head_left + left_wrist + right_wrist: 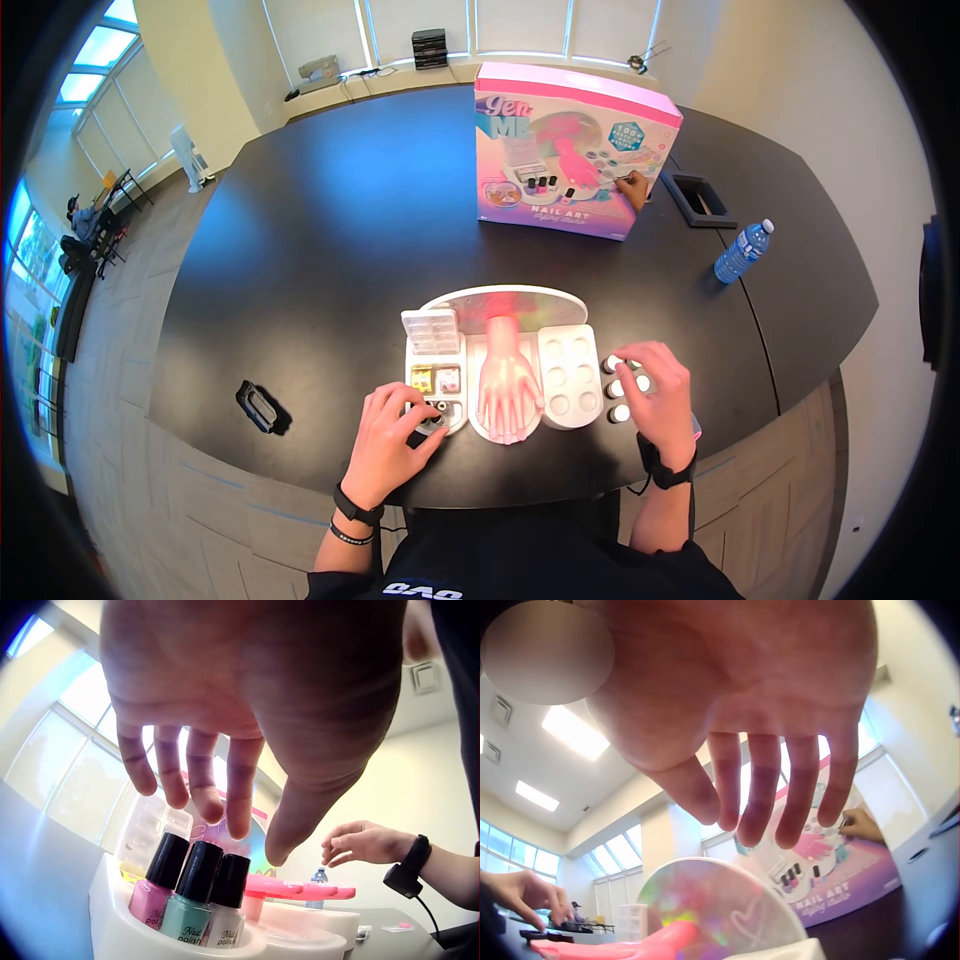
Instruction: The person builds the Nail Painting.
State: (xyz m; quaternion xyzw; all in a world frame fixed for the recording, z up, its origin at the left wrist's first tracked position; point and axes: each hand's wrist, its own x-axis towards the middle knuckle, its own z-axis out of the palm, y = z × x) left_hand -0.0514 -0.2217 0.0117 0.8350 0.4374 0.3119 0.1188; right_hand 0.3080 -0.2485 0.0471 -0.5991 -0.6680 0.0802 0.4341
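Left hand [388, 438]: fingers slightly apart, holding nothing, near three nail-polish bottles [196, 881] seated in the white tray [109, 922]. Right hand [655, 392]: fingers apart, likewise free, by white-topped containers [619, 413] on the tabletop [320, 300]. Step, presumably: arranging supplies; next move calls for pinching a cap.

Three black-capped polish bottles [190, 911], one water bottle [743, 254].
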